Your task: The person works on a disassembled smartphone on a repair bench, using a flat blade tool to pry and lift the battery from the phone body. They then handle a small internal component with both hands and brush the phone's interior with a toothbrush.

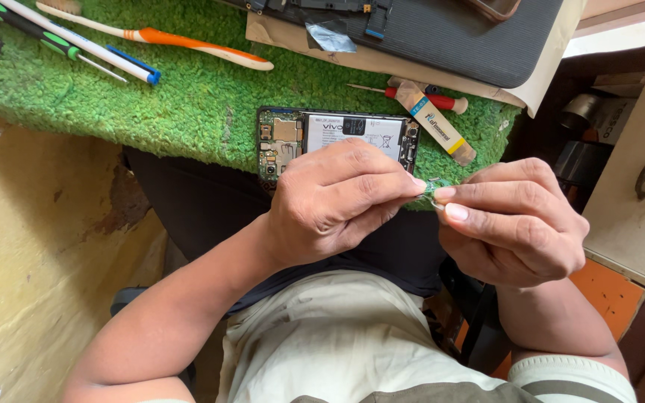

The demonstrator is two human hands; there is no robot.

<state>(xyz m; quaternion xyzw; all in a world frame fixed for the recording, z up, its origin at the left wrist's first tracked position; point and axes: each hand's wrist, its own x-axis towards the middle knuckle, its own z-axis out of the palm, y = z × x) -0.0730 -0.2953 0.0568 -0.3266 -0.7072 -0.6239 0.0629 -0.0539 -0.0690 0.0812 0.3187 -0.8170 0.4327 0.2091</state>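
Along the far left edge of a worktop covered in shaggy green matting [188, 89] lie a pen [76, 41] and an orange-handled toothbrush [188, 43]. At the near edge rests an opened phone [337, 133], its flat battery and circuit boards bare. Just in front, the left hand [334, 201] and right hand [513, 220] meet, fingers of both closed on a tiny green part [433, 186] between the fingertips. The part looks thin and fragile; too hard a pull might bend it, or it could drop into the lap. A red-handled screwdriver [442, 101] lies farther right.

Both hands, left [334, 198] and right [513, 220], pinch a small green part [433, 186].
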